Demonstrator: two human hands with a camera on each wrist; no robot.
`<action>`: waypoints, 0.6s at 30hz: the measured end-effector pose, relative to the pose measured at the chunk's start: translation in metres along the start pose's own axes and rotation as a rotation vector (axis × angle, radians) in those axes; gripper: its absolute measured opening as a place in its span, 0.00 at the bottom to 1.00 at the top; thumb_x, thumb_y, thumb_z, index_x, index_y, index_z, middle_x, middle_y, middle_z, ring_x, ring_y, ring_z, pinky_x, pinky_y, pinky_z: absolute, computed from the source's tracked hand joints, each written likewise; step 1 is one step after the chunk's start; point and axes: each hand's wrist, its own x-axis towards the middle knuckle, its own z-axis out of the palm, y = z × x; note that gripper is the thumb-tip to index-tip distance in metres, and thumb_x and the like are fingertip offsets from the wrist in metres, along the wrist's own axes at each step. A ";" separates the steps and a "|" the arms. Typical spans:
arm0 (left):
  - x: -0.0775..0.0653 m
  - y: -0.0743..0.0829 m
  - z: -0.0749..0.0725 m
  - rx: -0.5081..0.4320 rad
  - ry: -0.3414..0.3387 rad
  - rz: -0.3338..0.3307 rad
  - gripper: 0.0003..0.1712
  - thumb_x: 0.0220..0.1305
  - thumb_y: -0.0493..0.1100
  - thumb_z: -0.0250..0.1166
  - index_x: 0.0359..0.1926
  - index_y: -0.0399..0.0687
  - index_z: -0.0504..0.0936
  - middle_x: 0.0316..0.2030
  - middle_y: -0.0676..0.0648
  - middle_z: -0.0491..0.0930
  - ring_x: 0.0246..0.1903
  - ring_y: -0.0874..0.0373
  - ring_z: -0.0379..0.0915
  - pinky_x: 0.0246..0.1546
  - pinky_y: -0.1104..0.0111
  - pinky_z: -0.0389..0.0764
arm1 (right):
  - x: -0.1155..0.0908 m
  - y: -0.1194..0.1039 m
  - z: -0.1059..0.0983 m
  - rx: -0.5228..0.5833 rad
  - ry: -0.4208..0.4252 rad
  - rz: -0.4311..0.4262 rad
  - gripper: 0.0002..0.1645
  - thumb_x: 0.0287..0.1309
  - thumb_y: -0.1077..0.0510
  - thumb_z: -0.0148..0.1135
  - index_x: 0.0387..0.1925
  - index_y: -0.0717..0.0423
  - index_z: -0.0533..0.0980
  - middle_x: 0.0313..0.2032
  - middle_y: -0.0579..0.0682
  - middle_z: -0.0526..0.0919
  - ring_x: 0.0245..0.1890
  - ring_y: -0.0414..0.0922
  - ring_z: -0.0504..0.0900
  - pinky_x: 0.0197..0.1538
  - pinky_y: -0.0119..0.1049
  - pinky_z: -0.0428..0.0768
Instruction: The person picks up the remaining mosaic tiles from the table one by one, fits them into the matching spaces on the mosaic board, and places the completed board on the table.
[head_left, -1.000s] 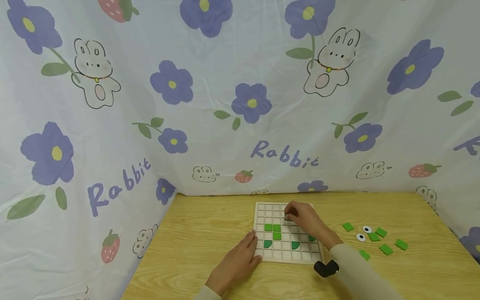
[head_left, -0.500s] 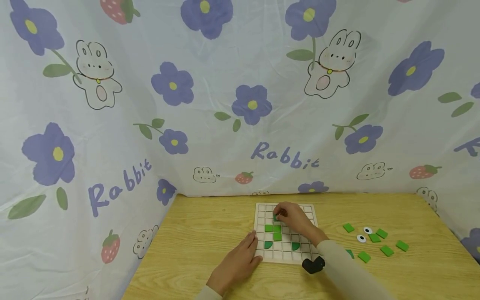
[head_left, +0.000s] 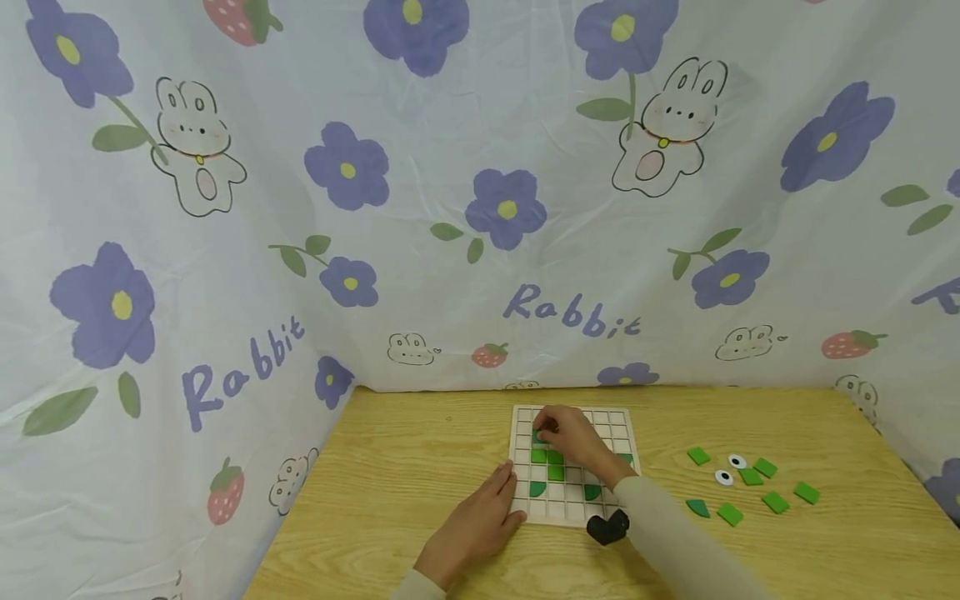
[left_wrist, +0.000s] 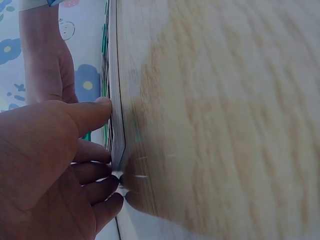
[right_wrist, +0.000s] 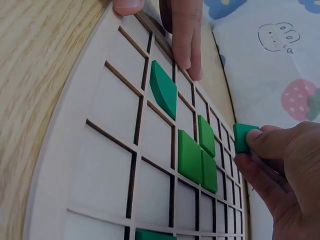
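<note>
In the head view a pale wooden grid board (head_left: 561, 521) lies on the table. My left hand (head_left: 474, 523) rests against its left edge with fingers fairly straight; in the left wrist view the thumb and fingertips of the left hand (left_wrist: 65, 155) touch that edge. My right hand (head_left: 576, 439) is over the upper left cells, pinching a dark green tile (right_wrist: 244, 136), whose full outline the fingers partly hide. Just below, bright green square tiles (right_wrist: 190, 156) sit in cells. Dark green quarter-round tiles (head_left: 537, 489) occupy lower cells, and another dark green tile (head_left: 625, 459) shows at the right.
Right of the board lie several loose green square tiles (head_left: 776, 502), a dark green curved-edge tile (head_left: 697, 507) and two white eye discs (head_left: 723, 477). A patterned cloth (head_left: 420, 250) hangs behind the table (head_left: 420, 450). A black device (head_left: 607, 527) sits at the right wrist.
My right hand has moved left across the board with the pinched dark green tile, uncovering the loose curved-edge tile at the right. The left hand has stayed at the board's edge.
</note>
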 end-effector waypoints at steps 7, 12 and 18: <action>0.000 0.001 -0.003 -0.014 -0.018 -0.004 0.39 0.83 0.56 0.57 0.81 0.36 0.62 0.84 0.39 0.56 0.83 0.47 0.55 0.77 0.55 0.69 | 0.005 -0.004 0.009 0.019 0.002 0.002 0.04 0.68 0.67 0.70 0.41 0.56 0.85 0.38 0.48 0.88 0.39 0.41 0.85 0.44 0.36 0.85; -0.001 0.001 -0.003 -0.017 -0.012 -0.007 0.39 0.83 0.56 0.57 0.81 0.36 0.63 0.83 0.39 0.57 0.82 0.47 0.56 0.77 0.55 0.69 | 0.009 -0.005 0.016 0.014 0.003 0.016 0.05 0.68 0.66 0.70 0.40 0.54 0.85 0.37 0.46 0.88 0.36 0.39 0.84 0.41 0.34 0.83; -0.001 0.002 -0.003 -0.005 0.006 0.007 0.39 0.83 0.55 0.58 0.80 0.35 0.64 0.83 0.39 0.58 0.82 0.47 0.58 0.77 0.56 0.70 | 0.012 -0.006 0.023 -0.004 0.003 0.019 0.04 0.68 0.66 0.71 0.41 0.54 0.85 0.38 0.47 0.88 0.38 0.40 0.85 0.42 0.37 0.85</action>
